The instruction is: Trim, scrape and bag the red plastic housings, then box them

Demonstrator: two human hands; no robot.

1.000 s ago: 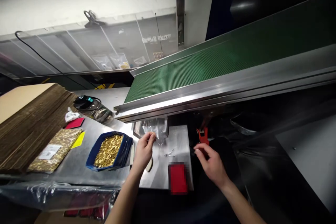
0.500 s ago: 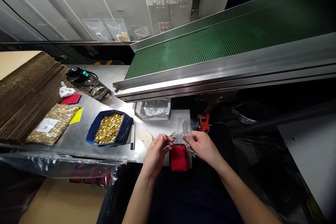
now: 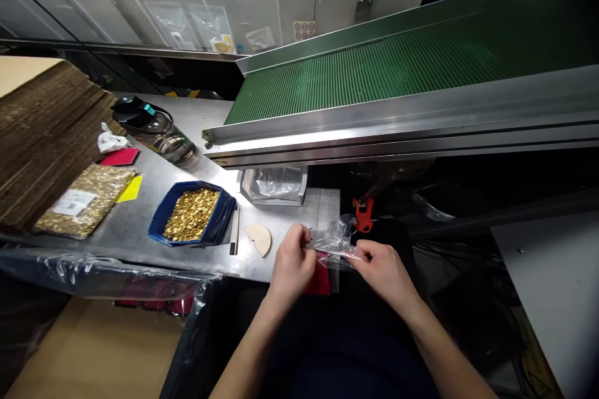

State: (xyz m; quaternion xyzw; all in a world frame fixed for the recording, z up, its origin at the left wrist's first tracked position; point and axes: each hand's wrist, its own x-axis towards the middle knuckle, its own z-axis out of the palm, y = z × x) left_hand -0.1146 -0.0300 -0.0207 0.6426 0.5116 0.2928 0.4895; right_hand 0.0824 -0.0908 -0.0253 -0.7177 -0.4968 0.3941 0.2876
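Note:
A crumpled clear plastic bag point(image 3: 336, 238) stretches between my two hands above the front right corner of the metal table. My left hand point(image 3: 294, 259) is closed, with thumb and fingers pinching the bag's left side; a small dark tip pokes out by the fingertips, too small to name. On the other side my right hand point(image 3: 381, 265) is closed on the bag's right edge. Directly below lies a red block-like piece point(image 3: 319, 280), partly hidden by the bag and my left hand. A pale half-round disc point(image 3: 259, 239) rests to the left of my left hand.
A blue bin point(image 3: 161, 215) of small gold pieces and a cutter-like tool point(image 3: 234, 230) sit to the left. Behind stand a grey tray point(image 3: 271, 199) with clear bags, a water bottle point(image 3: 163, 140) and a green conveyor point(image 3: 346, 84). An open plastic-lined box point(image 3: 103, 349) is front left.
My hands have come together over the red piece, and the clear bag now spans both. Before, the bag was at my right hand only. The view has shifted slightly.

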